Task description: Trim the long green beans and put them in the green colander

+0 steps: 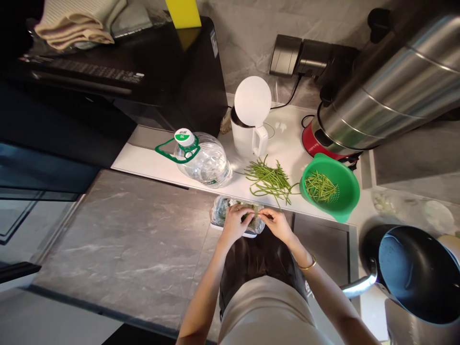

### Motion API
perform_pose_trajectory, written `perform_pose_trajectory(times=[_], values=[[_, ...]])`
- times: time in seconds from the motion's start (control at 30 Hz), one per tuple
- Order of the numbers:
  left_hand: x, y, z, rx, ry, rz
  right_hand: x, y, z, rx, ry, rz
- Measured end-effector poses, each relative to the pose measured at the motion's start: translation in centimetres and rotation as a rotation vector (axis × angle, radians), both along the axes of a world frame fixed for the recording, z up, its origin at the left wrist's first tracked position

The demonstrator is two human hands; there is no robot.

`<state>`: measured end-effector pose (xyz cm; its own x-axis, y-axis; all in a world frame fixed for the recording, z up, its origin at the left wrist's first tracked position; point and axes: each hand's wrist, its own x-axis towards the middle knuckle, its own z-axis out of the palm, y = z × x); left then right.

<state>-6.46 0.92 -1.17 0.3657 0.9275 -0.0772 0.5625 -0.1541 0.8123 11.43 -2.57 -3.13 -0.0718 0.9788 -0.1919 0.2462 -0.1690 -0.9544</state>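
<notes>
Over a small bin (218, 220) with a clear plastic liner, both of my hands are close together in a pinch. Between my left hand (236, 223) and my right hand (277, 223) runs a short, thin green stem (256, 213), held at either end by the fingertips. Some greenish scraps lie in the bin, partly covered by my left hand. Just beyond, a loose pile of long green stems (268, 179) is spread on the white counter. To its right, a green colander (348, 191) holds shorter green pieces (319, 186).
A large water bottle (206, 160) and a white kettle (244, 139) with its lid raised stand on the counter. Right of them are a red-based steel appliance (359, 115) and a black pan (417, 273). A black oven-like box (172, 72) is at upper left.
</notes>
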Motion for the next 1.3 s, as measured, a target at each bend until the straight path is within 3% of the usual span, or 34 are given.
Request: perform_pose_trajectory(times=[0.17,0.23,0.33,0.43,0.53,0.67,0.8,0.9,0.97,1.13,1.23,1.3], values=[[0.6,-0.4,-1.2,-0.551,-0.513,0.155,-0.4,-0.1,0.8,0.115,0.131,-0.122],[1.3,-0.7,-1.8,-0.724,-0.686,0.237,-1.1,-0.2,0.5,0.079,0.244,-0.214],[2.5,-1.1,-2.5,-0.85,-0.823,0.305,-2.4,-0.3,-0.2,-0.073,0.478,-0.383],[3.3,-1.5,-2.8,-0.84,-0.79,0.347,-2.7,0.0,-0.6,-0.188,0.626,-0.521],[2.7,-2.2,-3.7,-0.795,-0.691,0.369,-1.3,1.2,-0.6,-0.204,0.72,-0.607],[-0.1,-3.0,-6.2,-0.631,-0.466,0.382,2.7,2.9,-0.5,-0.172,0.784,-0.655],[-3.1,-3.1,-9.1,-0.399,0.001,0.379,6.3,3.7,-0.6,-0.061,0.899,-0.767],[-4.2,-2.8,-10.4,-0.368,0.166,0.417,7.4,3.7,-0.4,0.006,0.93,-0.825],[-4.3,-2.7,-10.8,-0.353,0.189,0.437,6.9,3.4,-0.1,0.015,0.899,-0.785],[-2.5,-1.9,-9.5,-0.28,0.149,0.409,2.5,1.9,0.2,-0.063,0.741,-0.607],[-0.5,-1.6,-6.8,-0.3,-0.02,0.321,0.1,0.9,-0.3,-0.048,0.556,-0.545],[0.9,-1.4,-4.5,-0.443,-0.287,0.27,-0.8,0.3,-0.5,-0.007,0.378,-0.482]])
